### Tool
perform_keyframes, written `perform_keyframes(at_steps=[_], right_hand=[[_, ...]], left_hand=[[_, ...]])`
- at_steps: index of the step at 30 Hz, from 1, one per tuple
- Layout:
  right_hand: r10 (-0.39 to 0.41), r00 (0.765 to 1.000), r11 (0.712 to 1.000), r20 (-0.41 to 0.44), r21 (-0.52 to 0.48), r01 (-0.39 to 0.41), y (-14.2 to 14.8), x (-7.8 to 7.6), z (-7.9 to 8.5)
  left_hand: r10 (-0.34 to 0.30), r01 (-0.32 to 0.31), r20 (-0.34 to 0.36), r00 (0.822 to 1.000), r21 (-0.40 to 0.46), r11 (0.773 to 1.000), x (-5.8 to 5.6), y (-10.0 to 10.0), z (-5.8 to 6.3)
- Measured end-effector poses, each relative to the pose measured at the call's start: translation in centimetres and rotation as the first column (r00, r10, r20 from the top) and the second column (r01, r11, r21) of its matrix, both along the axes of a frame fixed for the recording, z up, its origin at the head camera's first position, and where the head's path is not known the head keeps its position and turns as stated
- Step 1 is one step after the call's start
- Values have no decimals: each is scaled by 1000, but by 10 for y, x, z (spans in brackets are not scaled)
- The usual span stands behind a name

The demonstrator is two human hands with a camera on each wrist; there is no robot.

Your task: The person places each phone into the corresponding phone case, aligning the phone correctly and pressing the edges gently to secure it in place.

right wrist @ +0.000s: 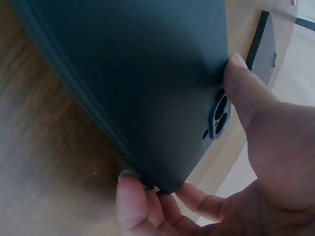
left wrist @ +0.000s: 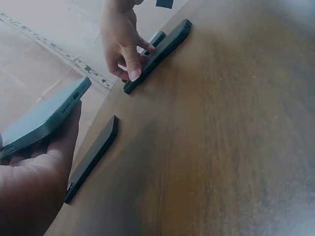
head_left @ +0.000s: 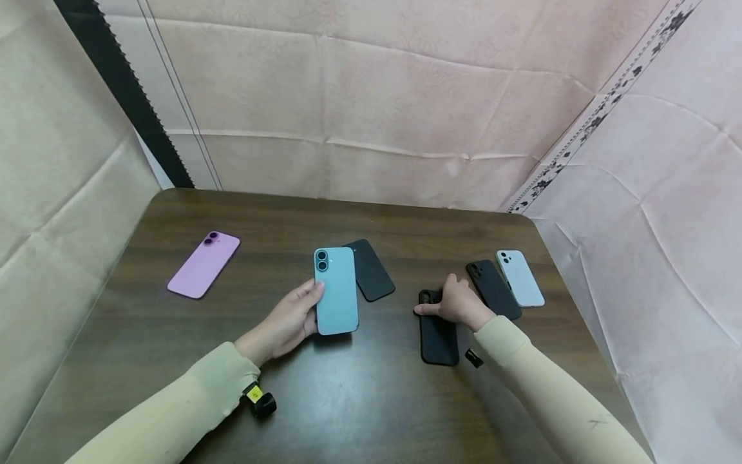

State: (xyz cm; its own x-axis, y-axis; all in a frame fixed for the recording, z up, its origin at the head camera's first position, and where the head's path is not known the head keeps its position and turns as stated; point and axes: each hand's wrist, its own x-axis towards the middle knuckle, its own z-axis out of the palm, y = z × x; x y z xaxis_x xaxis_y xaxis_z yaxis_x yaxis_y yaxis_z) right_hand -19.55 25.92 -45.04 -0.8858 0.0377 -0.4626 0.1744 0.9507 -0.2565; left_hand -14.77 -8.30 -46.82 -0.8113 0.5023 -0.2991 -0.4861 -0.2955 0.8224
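My left hand (head_left: 292,319) holds a light blue phone (head_left: 339,296) above the table, its back with two lenses turned towards the head camera. Seen from the left wrist, its bottom edge with the charging port shows. On the right, my right hand (head_left: 462,303) grips a black phone (head_left: 438,341) at its camera end. In the right wrist view the thumb (right wrist: 248,91) lies along one side edge, and the fingertips (right wrist: 132,196) curl at the opposite corner. A thin dark grey phone-shaped slab (head_left: 375,274) lies partly behind the blue phone.
A lilac phone (head_left: 203,265) lies back left on the brown wooden table (head_left: 278,222). Beyond my right hand lie another black phone (head_left: 493,290) and a pale blue-white phone (head_left: 522,280), side by side. Light cloth (head_left: 406,96) hangs around the table.
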Motion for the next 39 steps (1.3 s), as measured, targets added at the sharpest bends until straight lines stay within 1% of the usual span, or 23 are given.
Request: perform_keyframes(at_steps=[4, 9, 13, 18, 21, 25, 28, 34, 36, 39], right_hand=[[-2, 1000, 1000, 8, 27, 2, -2, -1, 0], [-11, 1000, 999, 10, 37, 10, -2, -1, -1], [-26, 1000, 999, 10, 44, 26, -2, -2, -1], [-34, 999, 998, 4, 44, 33, -2, -1, -2], [-25, 1000, 998, -8, 50, 25, -1, 0, -3], [1, 1000, 999, -31, 51, 0, 1, 2, -4], [8, 999, 1000, -35, 19, -7, 3, 2, -3], [12, 1000, 998, -14, -69, -13, 11, 1, 1], [15, 1000, 993, -4, -119, -15, 15, 0, 2], [-5, 1000, 976, 21, -220, 10, 20, -3, 3]], left_hand=[[5, -5, 4, 1000, -2, 1000, 1, 1, -1], [4, -4, 8, 1000, -1, 1000, 1, 2, -3], [3, -3, 9, 1000, 24, 1000, 1, 2, -3], [-16, 16, 6, 1000, 76, 997, 2, 0, -2], [-35, 34, 0, 999, 103, 994, 3, -1, -1], [-46, 46, 3, 999, 108, 993, 4, -1, 1], [-48, 46, 6, 999, 118, 992, 5, -2, 2], [-59, 58, 0, 998, 130, 990, 7, -5, 3], [-61, 61, -4, 998, 125, 990, 7, -5, 3], [-62, 63, -9, 998, 123, 990, 8, -5, 3]])
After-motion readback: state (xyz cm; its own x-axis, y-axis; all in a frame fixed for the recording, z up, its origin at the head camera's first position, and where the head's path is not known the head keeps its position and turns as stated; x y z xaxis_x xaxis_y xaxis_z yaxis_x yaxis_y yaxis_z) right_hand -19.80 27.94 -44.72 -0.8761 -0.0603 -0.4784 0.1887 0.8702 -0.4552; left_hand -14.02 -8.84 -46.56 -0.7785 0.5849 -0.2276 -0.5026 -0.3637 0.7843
